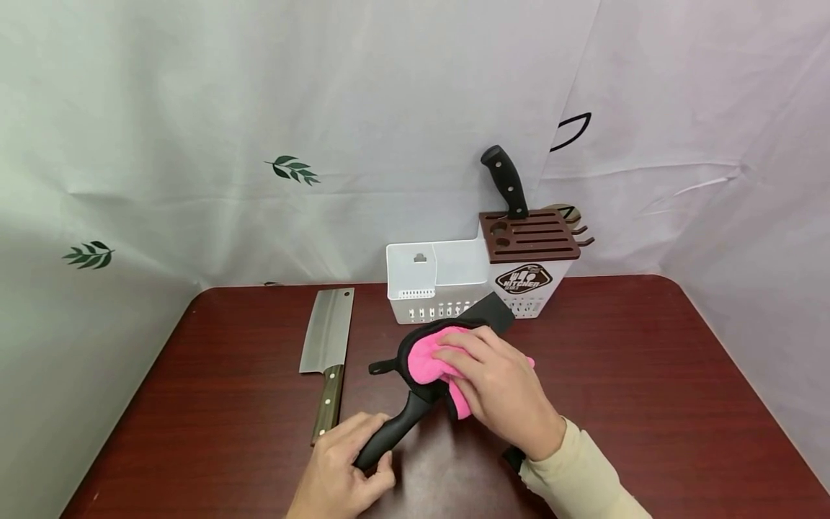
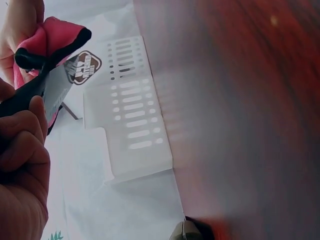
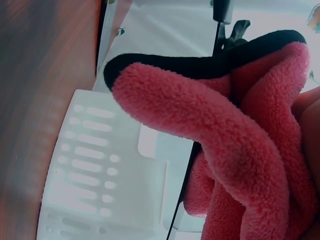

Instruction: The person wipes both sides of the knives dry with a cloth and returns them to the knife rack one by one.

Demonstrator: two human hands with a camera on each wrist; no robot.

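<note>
My left hand [image 1: 344, 465] grips the black handle [image 1: 392, 434] of a knife whose wide dark blade [image 1: 491, 311] points up and to the right in the head view. With bent fingers, my right hand [image 1: 506, 386] holds a fluffy pink cloth [image 1: 424, 359] with black trim and a hanging loop against the blade, hiding its middle. In the right wrist view, folds of the cloth [image 3: 215, 120] lie on both sides of the thin blade. The left wrist view shows a grey stretch of blade [image 2: 56, 92] beyond the left hand's fingers.
A cleaver [image 1: 329, 331] with a wooden handle lies on the red-brown table [image 1: 214, 404] at left. Behind the hands stands a white perforated rack [image 1: 434, 306] with a brown slotted knife block [image 1: 532, 241], holding one black-handled knife [image 1: 506, 184]. Pale curtains [image 1: 389, 108] surround the table.
</note>
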